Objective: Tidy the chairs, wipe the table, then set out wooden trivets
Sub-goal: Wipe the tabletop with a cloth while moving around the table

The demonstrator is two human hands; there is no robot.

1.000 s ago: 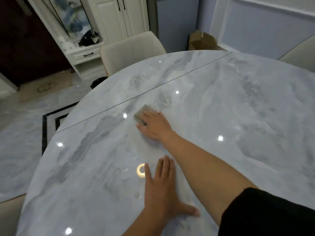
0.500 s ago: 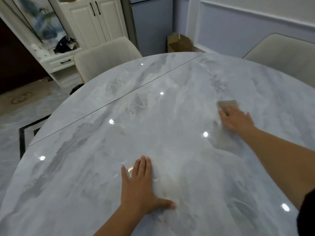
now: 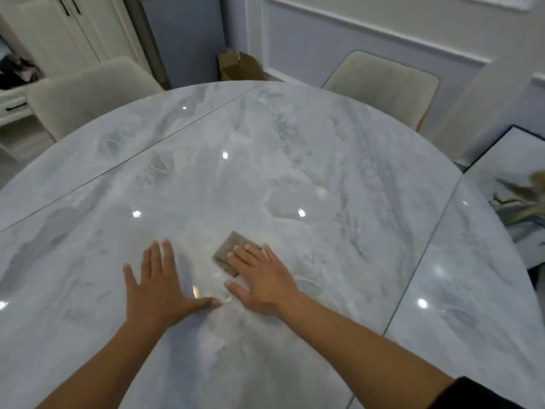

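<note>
Table (image 3: 324,149): qty 1, round, glossy grey-white marble look; 2 thin seams (image 3: 126,166) cross the top, 1 diag. on the left, 1 on the right. Several small light glints on the surface. Cloth (image 3: 227,255): qty 1, small, grey-brown, folded to a rectangle, flat on the tabletop near the person's edge, approx. centre; its far corner shows beyond the fingertips. Hands: qty 2, both bare. R hand (image 3: 262,280): palm down on the cloth's near-right part, fingers straight and pressing it to the marble, not curled round it; thumb splayed left onto bare table. L hand (image 3: 156,286): flat on the table just left of the cloth, apart from it, fingers straight and spread, thumb pointing right, holding nothing. The 2 thumb tips lie near each other. Sleeve (image 3: 477,394): qty 1, black, on the R arm at bottom right; L forearm bare. Chairs: qty 2, beige upholstered, at the far side: L chair (image 3: 88,95) far left, R chair (image 3: 380,84) far right, backs just beyond the rim. Cardboard box (image 3: 239,66): qty 1, on the floor by the wall, between the chairs. Cabinet (image 3: 59,31): qty 1, white, 2 dark door handles, top left. Framed picture (image 3: 513,184): qty 1, black frame, leaning at the right, past the table edge.
</note>
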